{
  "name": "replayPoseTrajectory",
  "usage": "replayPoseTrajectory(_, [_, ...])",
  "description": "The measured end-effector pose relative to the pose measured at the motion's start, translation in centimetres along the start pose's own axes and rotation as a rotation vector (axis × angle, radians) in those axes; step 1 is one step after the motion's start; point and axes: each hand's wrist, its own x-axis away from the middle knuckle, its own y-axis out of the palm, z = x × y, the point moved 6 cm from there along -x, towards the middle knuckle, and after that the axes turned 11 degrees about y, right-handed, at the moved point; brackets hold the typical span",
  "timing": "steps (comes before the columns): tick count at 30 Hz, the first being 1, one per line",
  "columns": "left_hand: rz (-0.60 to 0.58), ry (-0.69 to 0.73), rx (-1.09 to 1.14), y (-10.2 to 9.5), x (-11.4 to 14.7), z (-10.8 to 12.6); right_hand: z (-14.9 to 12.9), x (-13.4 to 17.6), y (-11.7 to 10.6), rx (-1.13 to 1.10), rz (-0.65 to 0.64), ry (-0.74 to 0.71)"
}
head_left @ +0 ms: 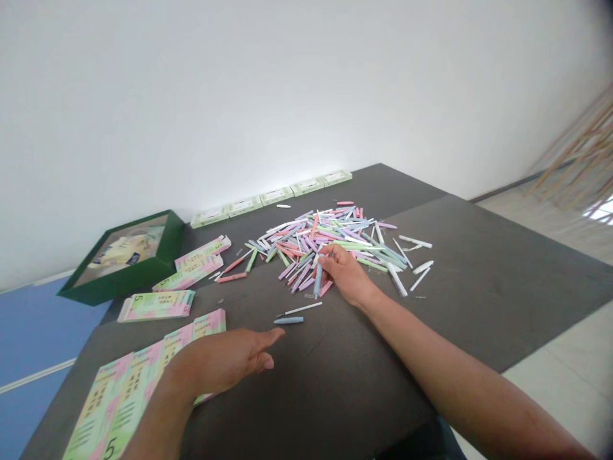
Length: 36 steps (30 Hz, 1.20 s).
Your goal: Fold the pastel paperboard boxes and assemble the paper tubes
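Observation:
A big heap of pastel pens and pen parts [330, 239], pink, green, purple, blue and white, lies on the dark grey table [479, 281]. My right hand [345, 273] rests on the heap's near edge, fingers curled among the pens; whether it grips one cannot be told. My left hand [225, 361] lies flat on the table, palm down, fingers pointing right towards a loose blue pen part [288, 320] and a thin white refill [303, 308]. Its wrist covers part of a flat pastel pack [124, 390].
Several flat pink-green packs [158, 305] lie at the left. A green box [125, 257] stands at the table's back left corner. A row of pale green small boxes [275, 195] lines the wall. White caps [416, 271] lie scattered to the right of the heap.

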Motion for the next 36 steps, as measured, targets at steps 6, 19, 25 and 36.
replayPoseTrajectory(6, [-0.044,0.0,0.01,0.4,-0.1,0.3,1.1,0.0,0.4,-0.313,-0.052,0.22])
replayPoseTrajectory(19, [-0.042,0.013,0.082,0.9,-0.2,0.4,2.4,0.4,0.6,-0.541,-0.047,0.448])
replayPoseTrajectory(25, [-0.045,0.021,0.058,1.0,-0.3,0.5,2.8,0.5,0.6,-0.589,-0.041,0.53])
replayPoseTrajectory(36, [-0.044,0.039,0.059,1.4,-0.4,0.3,2.9,0.5,0.5,-0.612,-0.041,0.548])
